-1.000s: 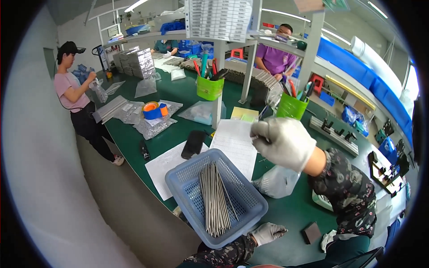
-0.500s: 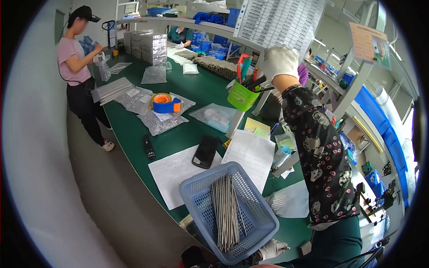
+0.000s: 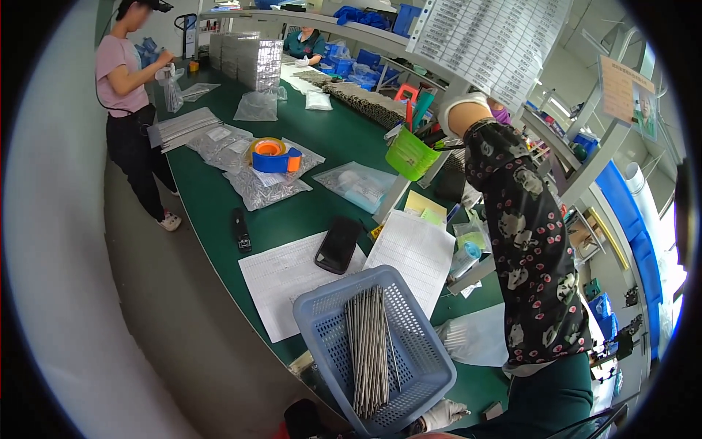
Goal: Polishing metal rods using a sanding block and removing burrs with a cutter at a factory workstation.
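Fingers of the gloved right hand (image 3: 459, 102) are out of sight beyond its wrist, so I cannot tell whether they clasp anything; the hand is raised well beyond the basket, by a green pen holder (image 3: 411, 155). The gloved left hand (image 3: 444, 415) lies just right of the basket's near end, partly curled with nothing visible in it, though whether it pinches something small I cannot tell. Thin metal rods (image 3: 369, 351) lie inside the blue-grey basket (image 3: 418, 344), mostly side by side in one bundle, with one slanting apart toward the basket's right wall. As far as shows, gathering the rods in the basket is done; they look loose and unwrapped, neither hand touches them, and how much work is left I cannot judge. Right of the basket is a clear bag (image 3: 479, 336) with slim pale pieces in it. Just beyond the basket, a printed sheet (image 3: 281, 282) bears a dark phone (image 3: 338, 245), and a second sheet (image 3: 413, 249) lies to its right; no hand is on either. Farther beyond the basket and to its left, on the green table (image 3: 344, 132), are a black stapler (image 3: 241, 230), a blue tape dispenser (image 3: 276, 159) on filled plastic bags (image 3: 263, 194) and, farthest off, stacked silvery blocks (image 3: 259, 66). A co-worker in a pink shirt (image 3: 121, 73) stands beyond these, left of the basket, handling a clear bag.
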A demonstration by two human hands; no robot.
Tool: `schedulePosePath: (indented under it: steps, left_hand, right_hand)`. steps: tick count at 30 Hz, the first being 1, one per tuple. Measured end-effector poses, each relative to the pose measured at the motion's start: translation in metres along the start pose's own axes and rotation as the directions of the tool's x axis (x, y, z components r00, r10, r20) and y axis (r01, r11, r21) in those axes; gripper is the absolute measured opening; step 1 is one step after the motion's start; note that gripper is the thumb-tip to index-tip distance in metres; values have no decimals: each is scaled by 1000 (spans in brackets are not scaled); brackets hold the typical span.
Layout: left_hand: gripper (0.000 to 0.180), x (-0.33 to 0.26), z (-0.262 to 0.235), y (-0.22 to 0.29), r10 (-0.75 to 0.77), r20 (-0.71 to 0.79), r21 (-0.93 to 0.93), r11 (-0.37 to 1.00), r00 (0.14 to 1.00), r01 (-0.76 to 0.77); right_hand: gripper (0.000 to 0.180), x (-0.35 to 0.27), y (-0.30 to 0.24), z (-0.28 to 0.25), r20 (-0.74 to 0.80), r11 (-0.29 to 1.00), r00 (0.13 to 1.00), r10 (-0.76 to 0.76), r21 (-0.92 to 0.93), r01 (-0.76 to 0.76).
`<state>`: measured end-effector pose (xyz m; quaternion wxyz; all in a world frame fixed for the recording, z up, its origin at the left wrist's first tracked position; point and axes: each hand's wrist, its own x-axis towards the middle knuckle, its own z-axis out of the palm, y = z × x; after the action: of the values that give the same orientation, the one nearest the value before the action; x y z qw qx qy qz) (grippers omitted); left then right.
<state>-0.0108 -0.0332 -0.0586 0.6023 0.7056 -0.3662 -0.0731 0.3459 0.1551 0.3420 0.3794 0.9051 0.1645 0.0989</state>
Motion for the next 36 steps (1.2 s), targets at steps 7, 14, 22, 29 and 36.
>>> schedulePosePath:
  steps: [7,14,22,29,36]
  left_hand:
    - [21,4,-12,8,17,-8,13,1000,1000,-17]
    - [21,4,-27,10,13,-8,27,1000,1000,-13]
    - [20,5,-27,26,1,45,13,1000,999,-1]
    - [21,-10,-31,31,-43,106,29,999,993,40]
    - [16,-8,-38,37,41,40,-73,997,998,-38]
  right_hand:
    - [32,3,7,-14,18,995,998,-57,86,56]
    - [31,23,3,22,71,988,997,-30,154,19]
    - [31,-30,18,5,-386,837,838,385,528,-141]
    - [32,-184,-7,5,-815,665,486,315,555,499]
    - [32,-385,-29,94,-621,840,781,65,456,293]
